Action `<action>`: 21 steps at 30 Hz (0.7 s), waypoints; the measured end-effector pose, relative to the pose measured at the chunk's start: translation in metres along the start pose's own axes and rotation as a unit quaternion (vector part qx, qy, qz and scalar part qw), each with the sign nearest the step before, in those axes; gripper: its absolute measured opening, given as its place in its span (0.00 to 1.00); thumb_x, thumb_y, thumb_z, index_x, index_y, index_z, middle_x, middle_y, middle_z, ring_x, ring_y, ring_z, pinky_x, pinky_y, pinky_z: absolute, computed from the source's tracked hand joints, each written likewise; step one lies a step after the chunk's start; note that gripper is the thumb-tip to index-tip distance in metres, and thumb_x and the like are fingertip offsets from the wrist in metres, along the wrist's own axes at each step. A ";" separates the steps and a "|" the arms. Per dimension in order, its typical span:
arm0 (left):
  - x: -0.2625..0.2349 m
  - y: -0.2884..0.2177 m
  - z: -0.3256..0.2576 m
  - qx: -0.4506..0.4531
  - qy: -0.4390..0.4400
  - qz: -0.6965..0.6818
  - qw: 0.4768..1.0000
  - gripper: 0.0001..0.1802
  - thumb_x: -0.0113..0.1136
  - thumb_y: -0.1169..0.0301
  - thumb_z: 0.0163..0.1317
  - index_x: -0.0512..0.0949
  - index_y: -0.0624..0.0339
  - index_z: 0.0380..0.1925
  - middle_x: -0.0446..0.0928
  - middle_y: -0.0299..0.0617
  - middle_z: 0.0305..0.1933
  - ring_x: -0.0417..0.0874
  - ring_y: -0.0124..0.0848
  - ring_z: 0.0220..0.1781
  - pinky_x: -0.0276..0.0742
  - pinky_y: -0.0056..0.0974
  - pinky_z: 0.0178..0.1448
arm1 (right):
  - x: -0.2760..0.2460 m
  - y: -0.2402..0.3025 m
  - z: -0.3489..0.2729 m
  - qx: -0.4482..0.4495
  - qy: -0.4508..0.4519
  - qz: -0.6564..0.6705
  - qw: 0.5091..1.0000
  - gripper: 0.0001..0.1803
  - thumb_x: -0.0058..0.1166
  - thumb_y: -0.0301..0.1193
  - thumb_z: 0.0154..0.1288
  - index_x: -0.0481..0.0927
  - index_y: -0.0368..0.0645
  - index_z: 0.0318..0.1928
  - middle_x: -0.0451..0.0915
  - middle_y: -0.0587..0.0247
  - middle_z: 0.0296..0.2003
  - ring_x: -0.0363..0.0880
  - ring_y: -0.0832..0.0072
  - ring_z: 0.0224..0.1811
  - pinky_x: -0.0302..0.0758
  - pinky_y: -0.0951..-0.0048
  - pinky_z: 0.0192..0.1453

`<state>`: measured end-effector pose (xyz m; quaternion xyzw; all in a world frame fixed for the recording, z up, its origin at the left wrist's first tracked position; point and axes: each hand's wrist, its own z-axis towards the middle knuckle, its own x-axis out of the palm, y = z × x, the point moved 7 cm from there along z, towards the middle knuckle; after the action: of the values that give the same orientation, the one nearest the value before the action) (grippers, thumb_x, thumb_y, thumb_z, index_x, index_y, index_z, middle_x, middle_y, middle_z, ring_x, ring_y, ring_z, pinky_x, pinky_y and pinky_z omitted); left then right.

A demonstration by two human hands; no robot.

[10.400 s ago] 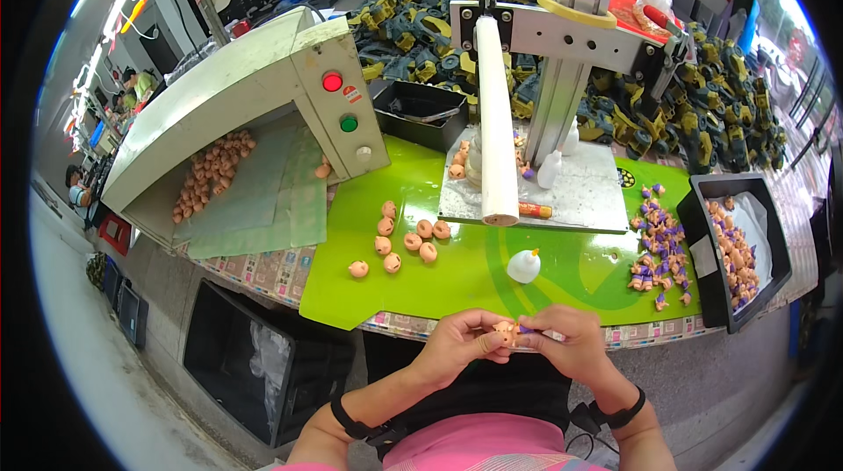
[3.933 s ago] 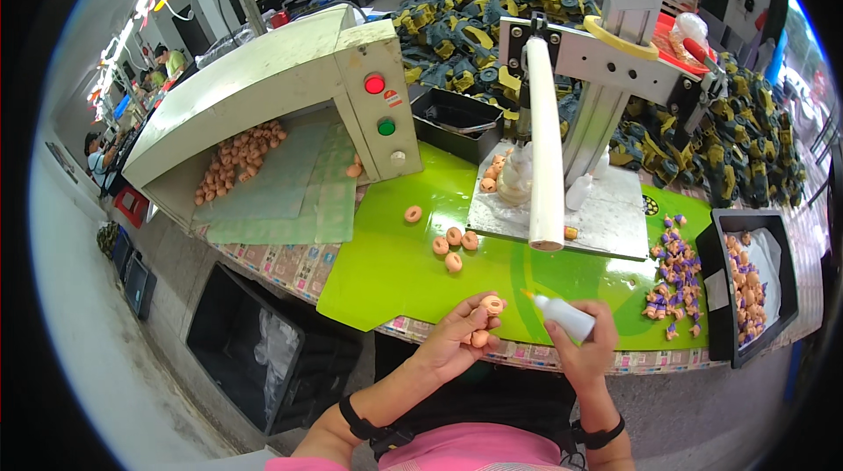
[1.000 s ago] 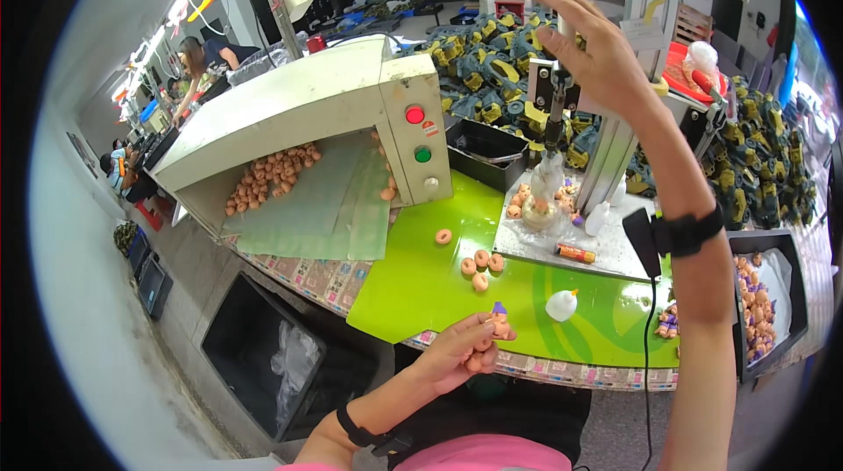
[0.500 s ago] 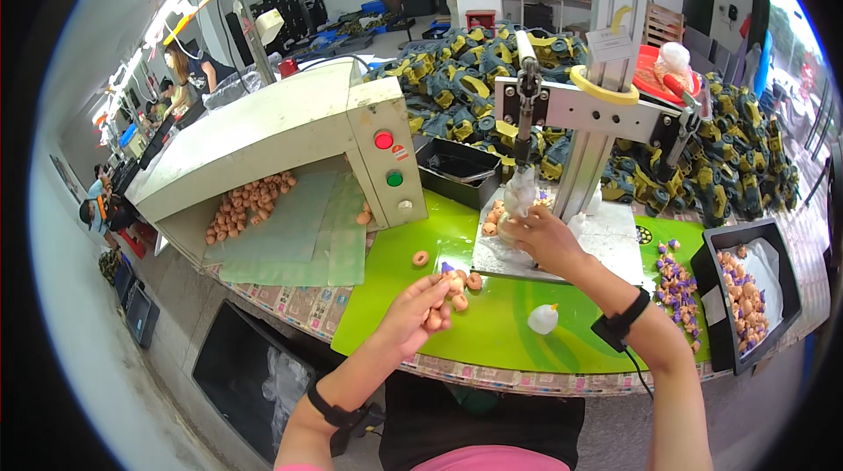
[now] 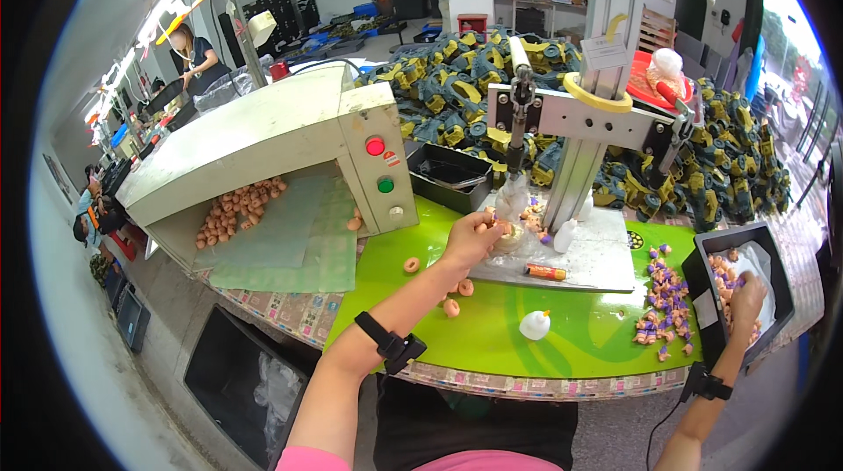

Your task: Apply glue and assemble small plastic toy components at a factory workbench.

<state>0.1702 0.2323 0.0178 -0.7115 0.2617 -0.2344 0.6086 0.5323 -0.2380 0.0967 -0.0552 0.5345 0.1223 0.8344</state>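
At the foot of a hand press, my left hand is closed, its fingertips pinching a small peach-coloured doll-head-like piece by a clear, plastic-wrapped fixture. Far to the right, my right hand reaches down into a black tray of small peach and purple parts; its fingertips are hidden. On the press's metal base plate lie a red and yellow tube, a small white bottle and several small parts. Loose round peach pieces sit on the green mat beneath my left forearm.
A white squeeze bottle with an orange tip stands on the green mat. Joined purple-and-peach pieces lie left of the tray. At left is a cream machine with peach pieces inside; behind, a heap of grey-yellow toy parts.
My right hand has left the press and moved right into the black tray. My left hand has moved forward from the mat to the fixture. The red and yellow tube now shows on the plate.
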 end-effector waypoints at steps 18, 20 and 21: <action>0.004 -0.013 0.001 0.274 -0.093 0.273 0.917 0.16 0.69 0.63 0.53 0.81 0.66 0.34 0.65 0.39 0.25 0.67 0.31 0.26 0.65 0.36 0.32 | -0.234 0.455 -0.061 -0.429 -0.094 0.377 0.816 0.32 0.61 0.40 0.60 0.68 0.29 0.56 0.80 0.48 0.40 0.79 0.56 0.42 0.71 0.55 0.52; 0.015 -0.016 0.001 0.264 -0.090 0.268 0.922 0.16 0.69 0.64 0.53 0.81 0.66 0.33 0.66 0.40 0.25 0.68 0.31 0.26 0.66 0.36 0.33 | -0.239 0.468 -0.035 -0.369 -0.049 0.454 0.810 0.34 0.62 0.39 0.58 0.67 0.26 0.56 0.80 0.47 0.39 0.80 0.57 0.40 0.72 0.57 0.51; 0.011 -0.013 0.001 0.247 -0.094 0.263 0.928 0.15 0.69 0.64 0.53 0.81 0.66 0.33 0.66 0.40 0.24 0.69 0.31 0.26 0.66 0.36 0.33 | -0.241 0.470 -0.033 -0.310 0.005 0.528 0.791 0.35 0.64 0.37 0.56 0.66 0.23 0.56 0.80 0.46 0.39 0.80 0.59 0.39 0.74 0.58 0.50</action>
<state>0.1804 0.2271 0.0308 -0.4631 0.3148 -0.0550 0.8267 0.2841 0.1728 0.3193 -0.0202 0.4184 0.7027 0.5751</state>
